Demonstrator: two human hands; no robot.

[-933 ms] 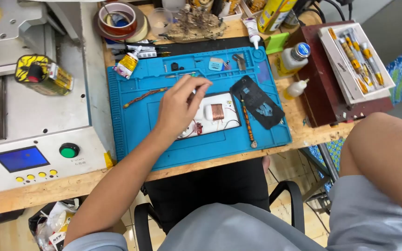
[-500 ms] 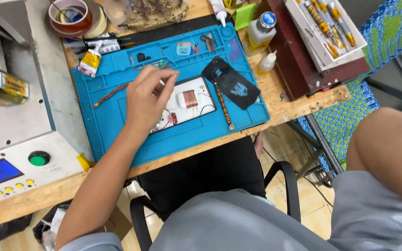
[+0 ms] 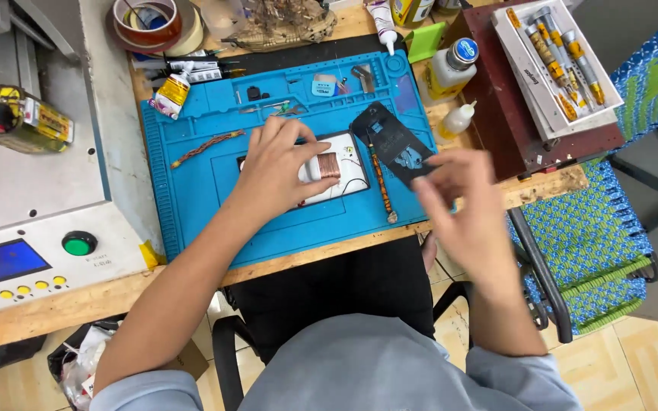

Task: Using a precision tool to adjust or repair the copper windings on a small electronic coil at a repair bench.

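Left hand (image 3: 279, 164) is pressing flat on a white phone (image 3: 336, 179), steadying it on the blue mat (image 3: 192, 205); right hand (image 3: 462, 202) is hovering open, empty.

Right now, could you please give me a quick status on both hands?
Left hand resting on the white board. Right hand raised, blurred, beside the black phone. Nothing between them.

White opened device (image 3: 336, 179) flat on blue mat, copper coil (image 3: 330, 165) showing, partly hidden, possibly phone.
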